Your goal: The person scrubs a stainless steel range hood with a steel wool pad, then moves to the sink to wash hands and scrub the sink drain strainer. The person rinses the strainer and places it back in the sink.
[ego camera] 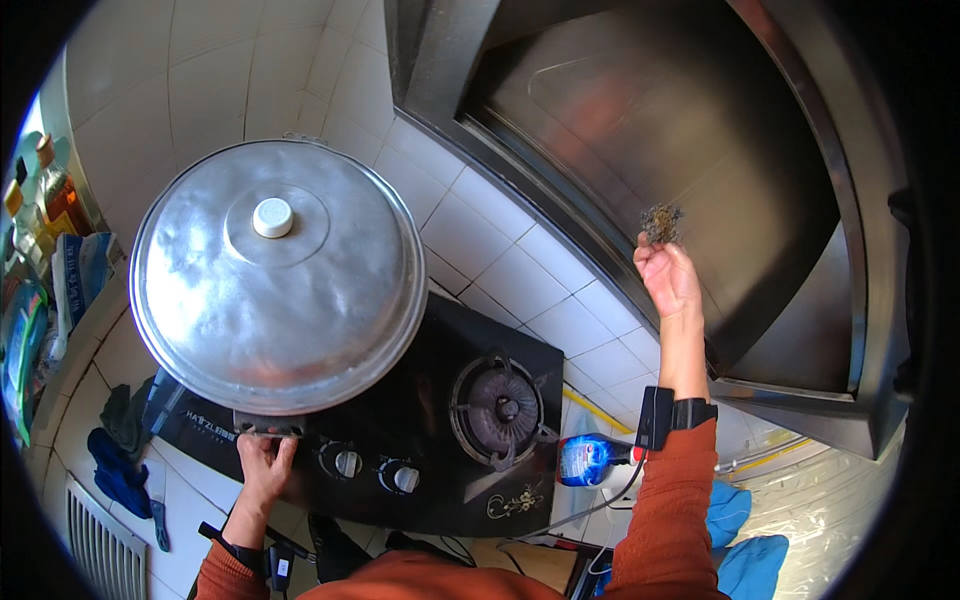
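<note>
A large round metal pot with a domed lid [330,315] and a white knob [272,217] stands on the left side of the black gas cooktop [337,506]. My left hand [266,469] is closed around the metal handle [268,425] at the pot's near side. Raised at the right, my right hand [667,274] pinches a dark, tangled scouring pad, probably metal wool [661,223], in front of the range hood's metal surface [735,277]. Whether the pad touches that surface cannot be told.
A bare burner [506,409] is right of the pot. A spray bottle [589,460] stands at the cooktop's right edge, by a yellow hose [596,409]. Bottles and packets [64,195] line the left ledge. Dark cloths [120,472] lie at left, blue cloths [754,566] at lower right.
</note>
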Action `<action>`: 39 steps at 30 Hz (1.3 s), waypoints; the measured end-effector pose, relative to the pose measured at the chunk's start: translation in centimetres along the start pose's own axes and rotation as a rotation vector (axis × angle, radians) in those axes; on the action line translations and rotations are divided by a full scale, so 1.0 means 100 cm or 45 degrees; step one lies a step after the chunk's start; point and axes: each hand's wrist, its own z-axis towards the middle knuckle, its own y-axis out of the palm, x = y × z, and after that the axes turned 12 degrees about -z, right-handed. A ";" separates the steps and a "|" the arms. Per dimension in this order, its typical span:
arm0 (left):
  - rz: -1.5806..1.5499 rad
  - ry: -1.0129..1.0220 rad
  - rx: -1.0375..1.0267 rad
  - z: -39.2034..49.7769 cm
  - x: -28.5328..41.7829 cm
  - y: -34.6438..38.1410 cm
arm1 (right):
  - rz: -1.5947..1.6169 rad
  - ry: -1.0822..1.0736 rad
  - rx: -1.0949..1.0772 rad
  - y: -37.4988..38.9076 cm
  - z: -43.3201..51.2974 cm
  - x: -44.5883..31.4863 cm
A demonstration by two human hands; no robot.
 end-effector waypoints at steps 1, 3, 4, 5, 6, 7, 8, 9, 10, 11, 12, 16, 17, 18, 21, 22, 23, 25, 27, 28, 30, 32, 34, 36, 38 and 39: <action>0.008 -0.014 -0.036 -0.001 -0.002 -0.001 | -0.018 -0.007 -0.063 0.001 -0.011 0.001; 0.036 -0.045 -0.023 -0.001 -0.003 0.000 | -0.057 0.015 -0.150 0.005 -0.031 0.003; -0.024 -0.069 -0.010 0.000 -0.001 0.002 | -0.108 0.022 -0.185 0.007 -0.040 0.004; 0.003 -0.038 -0.021 0.001 0.004 0.002 | -0.162 0.028 -0.193 0.010 -0.050 0.005; 0.043 -0.018 -0.006 0.001 0.011 0.004 | -0.182 0.056 -0.223 0.012 -0.058 0.005; 0.099 0.011 -0.023 0.002 0.020 0.005 | -0.168 0.086 -0.285 0.015 -0.066 0.005; 0.149 0.084 -0.007 0.002 0.031 0.007 | -0.157 0.120 -0.318 0.017 -0.073 0.006; 0.226 0.120 0.005 0.001 0.043 0.009 | -0.153 0.155 -0.353 0.020 -0.080 0.006; 0.252 0.235 0.067 -0.002 0.056 0.012 | -0.121 0.176 -0.429 0.024 -0.087 0.008; 0.315 0.280 0.136 -0.008 0.070 0.016 | -0.122 0.220 -0.477 0.029 -0.095 0.010; 0.160 0.246 0.188 -0.017 0.083 0.024 | -0.132 0.264 -0.525 0.034 -0.104 0.014; -0.231 0.154 0.171 -0.079 0.127 0.068 | -0.121 0.489 -0.925 0.075 -0.154 0.041; -0.253 0.196 0.177 -0.095 0.136 0.080 | -0.119 0.538 -1.072 0.089 -0.170 0.051; -0.510 0.110 0.186 -0.114 0.145 0.092 | -0.103 0.570 -1.177 0.103 -0.189 0.063; -0.808 0.061 0.296 -0.165 0.169 0.105 | -0.099 0.723 -1.480 0.141 -0.247 0.099; -0.842 0.081 0.376 -0.183 0.175 0.102 | -0.076 0.777 -1.551 0.153 -0.269 0.110; -0.865 0.084 0.468 -0.193 0.184 0.103 | -0.006 0.879 -1.554 0.161 -0.282 0.116; -0.902 0.038 0.527 -0.235 0.192 0.089 | 0.032 0.980 -1.625 0.177 -0.326 0.132; -0.935 0.024 0.617 -0.269 0.198 0.079 | 0.045 1.097 -1.639 0.190 -0.365 0.142; -0.969 -0.015 0.688 -0.286 0.201 0.075 | 0.123 1.120 -1.706 0.195 -0.383 0.146; -0.876 -0.004 0.773 -0.322 0.203 0.064 | 0.088 1.182 -1.735 0.208 -0.419 0.152; -0.658 0.001 0.836 -0.364 0.206 0.047 | 0.217 1.232 -1.877 0.221 -0.458 0.159; -0.556 0.045 0.878 -0.410 0.209 0.028 | 0.256 1.263 -1.956 0.237 -0.501 0.167; -0.487 0.064 0.947 -0.459 0.212 0.007 | 0.282 1.352 -2.005 0.257 -0.552 0.176; -0.465 0.020 1.031 -0.516 0.214 -0.016 | 0.303 1.420 -2.057 0.280 -0.612 0.186; -0.447 -0.022 1.096 -0.546 0.216 -0.027 | 0.296 1.450 -2.096 0.291 -0.645 0.191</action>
